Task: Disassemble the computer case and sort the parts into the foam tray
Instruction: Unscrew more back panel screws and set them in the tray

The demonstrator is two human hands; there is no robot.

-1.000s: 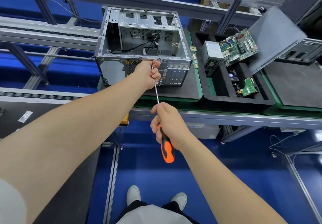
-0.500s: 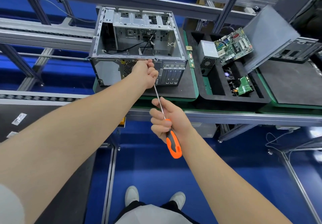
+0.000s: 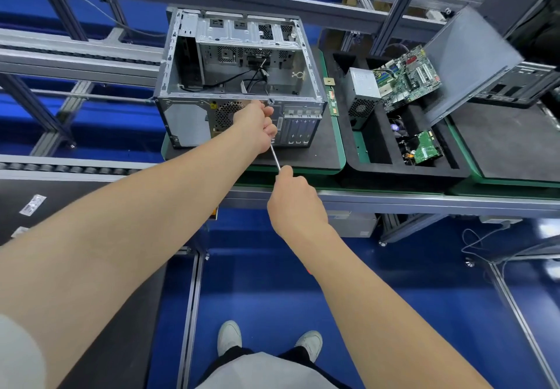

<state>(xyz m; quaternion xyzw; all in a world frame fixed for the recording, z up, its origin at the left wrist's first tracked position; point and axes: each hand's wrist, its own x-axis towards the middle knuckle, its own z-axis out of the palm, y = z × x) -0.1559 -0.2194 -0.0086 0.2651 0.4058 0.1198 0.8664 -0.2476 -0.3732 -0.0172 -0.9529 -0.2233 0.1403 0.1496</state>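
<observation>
Two hands mid-unscrewing at case (image 3: 185, 122) rear: left hand (image 3: 257, 122) seemingly pinching screwdriver (image 3: 275, 158) shaft, right hand (image 3: 292, 203) clenched round handle, steady turning needed next.

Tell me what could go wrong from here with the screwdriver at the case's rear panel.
1. The left hand is curled round the screwdriver shaft right at the computer case rear panel; a slip could jab its fingers.
2. The right hand drives at a long, slanted reach, so the hidden tip may skid and scar the panel.
3. The motherboard stands tilted in the foam tray; jolting the bench could topple it.
</observation>
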